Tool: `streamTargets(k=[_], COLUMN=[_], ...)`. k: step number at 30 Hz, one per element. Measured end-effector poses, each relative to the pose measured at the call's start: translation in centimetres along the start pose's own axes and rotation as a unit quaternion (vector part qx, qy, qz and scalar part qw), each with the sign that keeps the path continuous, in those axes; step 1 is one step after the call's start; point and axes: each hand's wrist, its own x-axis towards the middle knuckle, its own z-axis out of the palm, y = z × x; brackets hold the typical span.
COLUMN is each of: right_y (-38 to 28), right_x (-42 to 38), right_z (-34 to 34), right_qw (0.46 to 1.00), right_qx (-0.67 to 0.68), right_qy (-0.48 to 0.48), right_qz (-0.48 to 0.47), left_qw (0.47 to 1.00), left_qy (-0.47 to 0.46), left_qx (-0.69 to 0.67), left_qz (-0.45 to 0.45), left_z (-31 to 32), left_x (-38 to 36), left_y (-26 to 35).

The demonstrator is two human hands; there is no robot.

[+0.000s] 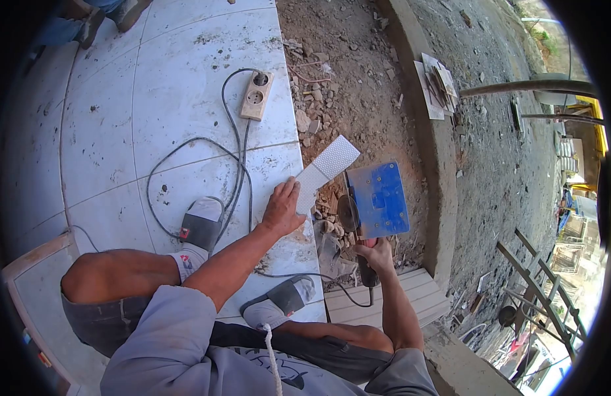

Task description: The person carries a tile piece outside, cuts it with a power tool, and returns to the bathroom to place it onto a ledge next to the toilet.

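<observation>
My left hand (282, 211) grips a narrow light tile strip (338, 157) with a dotted underside pattern, at the edge of the white tiled floor. The strip sticks out over the rubble, and a line crosses it partway along. In my right hand (379, 256) is an angle grinder (367, 272), held by its dark body, fingers wrapped around it. A scuffed blue guard plate (379, 198) with several screws is fixed to the grinder. Its round disc (347, 212) shows at the plate's left side, close to the strip but apart from it. Whether the disc is spinning cannot be made out.
On the white tiles (180, 59) lies a socket strip (256, 98) with a plug and looped black cable (150, 191). Stones and soil (345, 72) fill the channel beside a concrete curb (437, 185). Tile offcuts (437, 86) are stacked there. Another person's feet (107, 20) show top left.
</observation>
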Motion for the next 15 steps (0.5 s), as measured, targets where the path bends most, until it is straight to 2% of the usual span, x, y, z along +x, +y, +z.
streamTargets(k=[4,6,9,12,15], right_y=[-1.8,-0.9,-3.5,-2.9,-4.1], right_x=[-0.1,0.6,0.8,1.6,1.7], right_z=[-0.2,0.4,0.0,0.9,1.0], right_qw=[0.999,0.996,0.989,0.988,0.982], right_qx=[-0.038,-0.088,-0.144,-0.149,-0.177], right_qy=[-0.027,-0.013,-0.043,-0.038,-0.060], right_qz=[0.016,-0.014,0.002,-0.030,-0.023], left_qw=[1.000,1.000,1.000,1.000,1.000], left_qy=[0.006,0.001,0.000,-0.003,-0.010], left_qx=[0.003,-0.004,-0.006,-0.013,-0.017], left_qz=[0.006,0.004,0.000,0.001,0.002], left_z=[-0.1,-0.2,-0.5,-0.9,-0.8], left_x=[0.0,0.1,0.2,0.1,0.2], left_y=[-0.2,-0.1,-0.1,0.1,-0.1])
